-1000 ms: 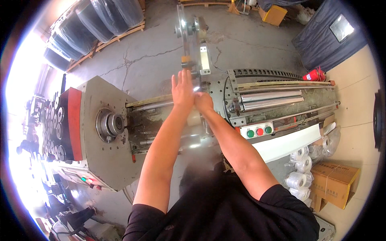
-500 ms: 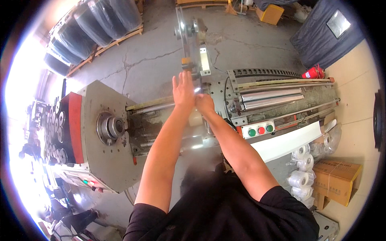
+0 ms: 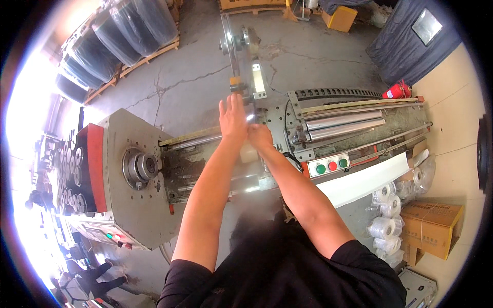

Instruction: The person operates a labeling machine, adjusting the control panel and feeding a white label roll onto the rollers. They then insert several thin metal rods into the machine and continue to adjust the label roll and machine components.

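Both of my arms reach forward over the middle of a grey machine point(image 3: 277, 118). My left hand point(image 3: 233, 119) lies flat with its fingers stretched out and pointing away, on or just above a shiny, film-like surface point(image 3: 250, 114). Close to its right, my right hand point(image 3: 260, 136) is closed, its fingers curled under. What it grips, if anything, is hidden. Beyond my fingertips a clear strip point(image 3: 232, 54) runs up to a metal roller holder point(image 3: 240, 42), passing an orange piece point(image 3: 235, 80).
At left stands the machine's end housing point(image 3: 131, 190) with a round metal chuck point(image 3: 146, 165). Chrome rollers point(image 3: 344, 127) and a button box point(image 3: 328, 164) are at right. Nearby are a white sheet point(image 3: 359, 182), wrapped rolls point(image 3: 382, 228), cartons point(image 3: 431, 226) and a fire extinguisher point(image 3: 398, 91).
The view has shifted slightly, with the machine's left part sitting a little lower. My right hand looks slightly lower and turned; my left hand keeps its flat pose.
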A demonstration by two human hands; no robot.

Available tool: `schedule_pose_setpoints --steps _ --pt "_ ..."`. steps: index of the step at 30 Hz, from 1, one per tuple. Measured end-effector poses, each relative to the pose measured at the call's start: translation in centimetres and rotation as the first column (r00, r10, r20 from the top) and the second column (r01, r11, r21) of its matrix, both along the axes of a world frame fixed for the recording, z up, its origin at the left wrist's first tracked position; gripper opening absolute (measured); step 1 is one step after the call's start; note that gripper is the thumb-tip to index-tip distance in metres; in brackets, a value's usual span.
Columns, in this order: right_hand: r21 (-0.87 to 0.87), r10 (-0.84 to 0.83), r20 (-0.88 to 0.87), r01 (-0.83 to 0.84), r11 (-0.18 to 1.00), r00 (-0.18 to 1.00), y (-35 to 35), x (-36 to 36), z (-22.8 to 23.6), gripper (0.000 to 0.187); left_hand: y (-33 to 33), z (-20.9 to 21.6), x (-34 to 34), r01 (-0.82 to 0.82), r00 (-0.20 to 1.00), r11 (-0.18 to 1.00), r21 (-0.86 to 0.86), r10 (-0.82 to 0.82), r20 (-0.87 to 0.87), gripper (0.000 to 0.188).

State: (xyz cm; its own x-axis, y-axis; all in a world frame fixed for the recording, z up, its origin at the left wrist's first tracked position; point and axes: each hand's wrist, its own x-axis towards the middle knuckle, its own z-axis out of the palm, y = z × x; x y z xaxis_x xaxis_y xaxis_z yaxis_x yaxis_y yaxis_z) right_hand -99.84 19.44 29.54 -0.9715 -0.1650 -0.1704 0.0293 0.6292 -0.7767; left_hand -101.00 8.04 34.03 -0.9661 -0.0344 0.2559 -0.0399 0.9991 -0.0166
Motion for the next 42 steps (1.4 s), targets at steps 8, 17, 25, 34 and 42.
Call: schedule_pose_setpoints --steps 8,17,25,34,42 --pt "-0.063 -0.056 0.016 0.057 0.996 0.998 0.8 -0.1 -0.9 0.031 1.2 2.6 0.4 0.003 0.992 0.999 0.033 -0.007 0.126 0.109" --pt "-0.141 -0.072 0.038 0.077 0.987 0.997 1.6 0.6 -0.2 0.032 1.6 1.6 -0.2 -0.016 0.991 1.0 -0.005 0.016 0.134 0.113" --pt "-0.145 -0.073 -0.003 0.072 0.987 0.997 2.5 0.7 -0.2 0.032 2.5 2.4 -0.3 0.004 0.989 1.0 -0.001 -0.004 0.147 0.105" --pt "-0.172 -0.084 0.007 0.084 0.982 0.996 3.1 0.8 -0.3 0.03 2.6 0.9 -0.6 0.018 0.996 1.0 -0.017 -0.016 0.087 0.098" --pt "-0.151 -0.095 -0.045 0.087 0.985 0.994 4.0 1.1 -0.7 0.031 3.7 2.0 -1.1 0.0 0.99 0.999 -0.043 0.006 0.141 0.063"
